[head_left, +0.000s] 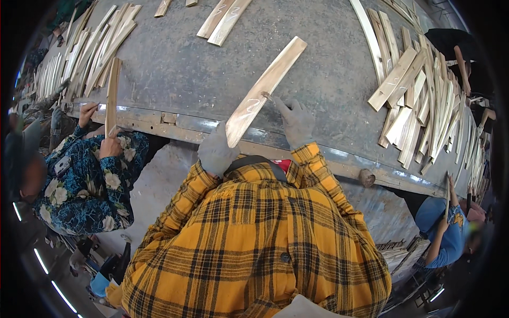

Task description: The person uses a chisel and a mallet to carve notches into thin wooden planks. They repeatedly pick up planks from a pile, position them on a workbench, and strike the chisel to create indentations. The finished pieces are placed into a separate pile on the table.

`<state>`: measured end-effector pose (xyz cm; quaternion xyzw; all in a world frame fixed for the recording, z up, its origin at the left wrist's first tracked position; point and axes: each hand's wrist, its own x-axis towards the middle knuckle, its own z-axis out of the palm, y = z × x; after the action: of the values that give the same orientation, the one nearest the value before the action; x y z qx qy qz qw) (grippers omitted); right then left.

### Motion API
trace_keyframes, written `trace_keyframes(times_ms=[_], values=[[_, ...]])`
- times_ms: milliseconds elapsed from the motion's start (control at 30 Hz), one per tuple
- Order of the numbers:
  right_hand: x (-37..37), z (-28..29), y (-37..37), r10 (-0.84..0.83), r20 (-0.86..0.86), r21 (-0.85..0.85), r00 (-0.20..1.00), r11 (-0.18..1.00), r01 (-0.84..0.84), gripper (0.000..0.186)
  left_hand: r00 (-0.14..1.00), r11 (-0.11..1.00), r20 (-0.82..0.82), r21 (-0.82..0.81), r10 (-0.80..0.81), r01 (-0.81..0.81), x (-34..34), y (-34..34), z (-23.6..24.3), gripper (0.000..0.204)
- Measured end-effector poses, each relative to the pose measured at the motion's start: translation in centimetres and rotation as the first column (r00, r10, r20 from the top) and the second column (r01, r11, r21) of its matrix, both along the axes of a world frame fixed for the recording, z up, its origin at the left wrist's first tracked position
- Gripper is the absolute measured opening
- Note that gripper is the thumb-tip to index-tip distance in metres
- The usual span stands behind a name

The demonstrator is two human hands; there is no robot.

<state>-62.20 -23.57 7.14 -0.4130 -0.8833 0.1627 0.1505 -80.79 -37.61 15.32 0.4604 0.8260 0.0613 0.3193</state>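
Note:
A pale wooden slat (272,72) with a white scrawled mark slants up and to the right over the metal table. My left hand (216,150), in a grey glove, is closed on its near end. My right hand (298,123), gloved too, is beside the slat's right edge. Its fingers are drawn together and reach toward a small brown spot on the wood. Whether a small thing is pinched at their tips is too small to make out.
Heaped slats (415,100) cover the table's right side, with more slats (101,47) at the far left and two marked ones (225,20) ahead. Left of me a person in a floral sleeve (112,180) holds a slat; another person in blue (450,228) is at the right.

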Motion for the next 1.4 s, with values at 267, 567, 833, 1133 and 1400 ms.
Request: trace_keyframes(times_ms=[267, 567, 833, 1133, 1400], values=[[0.7, 0.0, 1.0, -0.035, -0.003, -0.052, 0.999, 0.998, 0.035, 0.047, 0.997, 0.997, -0.057, -0.066, -0.044, 0.04, 0.4, 1.1, 0.8, 0.064], [3.1, 0.4, 2.1, -0.519, -0.447, -0.812, 0.729, 0.578, -0.087, 0.032, 0.316, 0.882, 0.824, -0.451, 0.47, -0.134, -5.1, 0.9, -2.0, 0.057], [2.1, -1.5, 1.3, -0.651, -0.248, -0.917, 0.717, 0.396, 0.043, 0.027, 0.221, 0.905, 0.896, -0.319, 0.385, -0.282, -4.5, -0.9, -2.7, 0.058], [-1.2, -1.5, -0.6, -0.708, -0.283, -0.906, 0.647, 0.418, 0.062, 0.035, 0.396, 0.913, 0.865, -0.153, 0.308, -0.378, -1.9, -0.7, -3.5, 0.073], [3.4, 0.0, 4.4, -0.909, -0.275, -0.944, 0.314, 0.192, -0.269, 0.03, 0.401, 0.991, 0.908, 0.131, -0.12, 0.001, 1.8, 9.3, -6.9, 0.065]])
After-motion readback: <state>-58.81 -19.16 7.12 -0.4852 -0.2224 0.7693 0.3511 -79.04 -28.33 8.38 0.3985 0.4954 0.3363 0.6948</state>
